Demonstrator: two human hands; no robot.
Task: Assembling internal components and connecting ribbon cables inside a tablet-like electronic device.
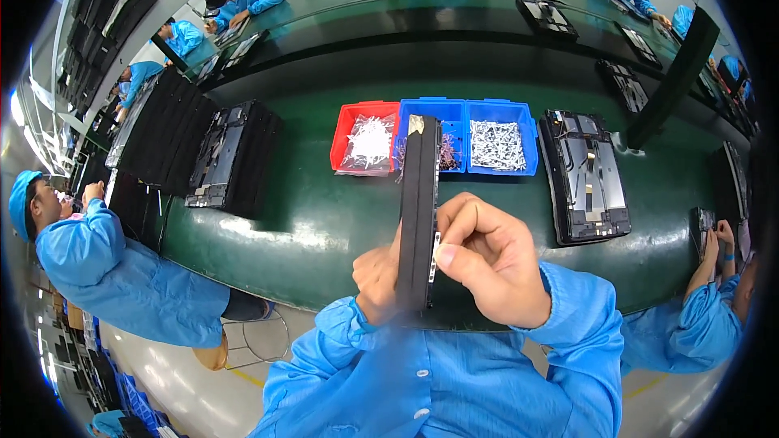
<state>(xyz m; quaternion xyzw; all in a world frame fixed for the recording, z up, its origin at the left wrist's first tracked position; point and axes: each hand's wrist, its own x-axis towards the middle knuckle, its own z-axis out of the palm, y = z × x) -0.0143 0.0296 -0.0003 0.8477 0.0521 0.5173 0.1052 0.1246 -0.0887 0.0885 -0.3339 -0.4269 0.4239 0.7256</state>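
Held on edge before me is a thick black foam-faced slab, apparently an electronic device assembly, with a bit of gold-coloured tape at its top end. My left hand grips it from the left, its fingers partly hidden behind the slab. On the other side, my right hand has thumb and index finger closed on a small white strip-like part against the slab's right edge. Whether the part is attached to the slab cannot be made out.
Beyond the slab stand a red bin of white pieces, a blue bin of thin wires and a blue bin of small white-and-grey parts. Opened devices lie right; more stand stacked left. Co-workers flank the green table.
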